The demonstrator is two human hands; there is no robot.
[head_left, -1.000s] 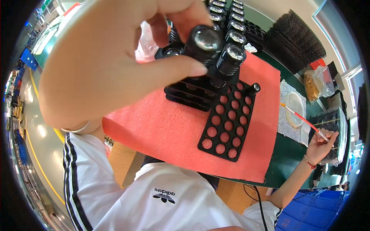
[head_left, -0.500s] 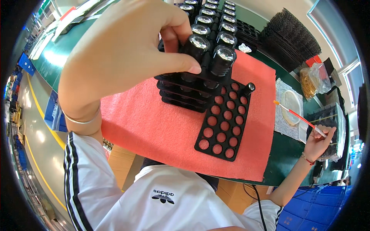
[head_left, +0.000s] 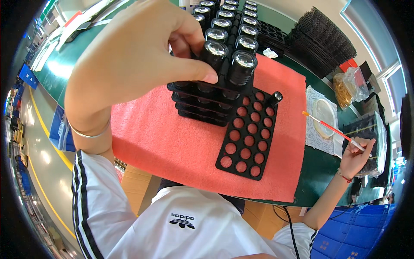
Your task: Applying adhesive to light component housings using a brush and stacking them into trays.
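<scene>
At the far middle stands a stack of black trays [head_left: 202, 115], its top full of black cylinders with shiny clear lenses [head_left: 214, 52]. My left hand [head_left: 138, 60] is closed at the near left corner of the top tray. Its thumb presses the front edge below the nearest cylinder, and its other fingers are partly hidden behind. My right hand [head_left: 355, 159] pinches a thin brush [head_left: 332, 128] with a red-orange handle, its tip pointing left over the white cloth. Between the hands lies a black tray with round holes [head_left: 233, 166]; one small lens cylinder [head_left: 275, 98] stands at its far right corner.
A pink cloth [head_left: 172, 151] covers the green table [head_left: 317, 179]. To the right are a round pale dish [head_left: 324, 116] on a white patterned cloth, a clear bag of yellowish pieces [head_left: 345, 88] and wrapped black trays [head_left: 371, 134]. Tall stacked black trays [head_left: 321, 43] stand behind.
The view has shifted slightly. My left hand and the top tray of lens cylinders appear a little farther left. My right hand keeps its grip on the brush.
</scene>
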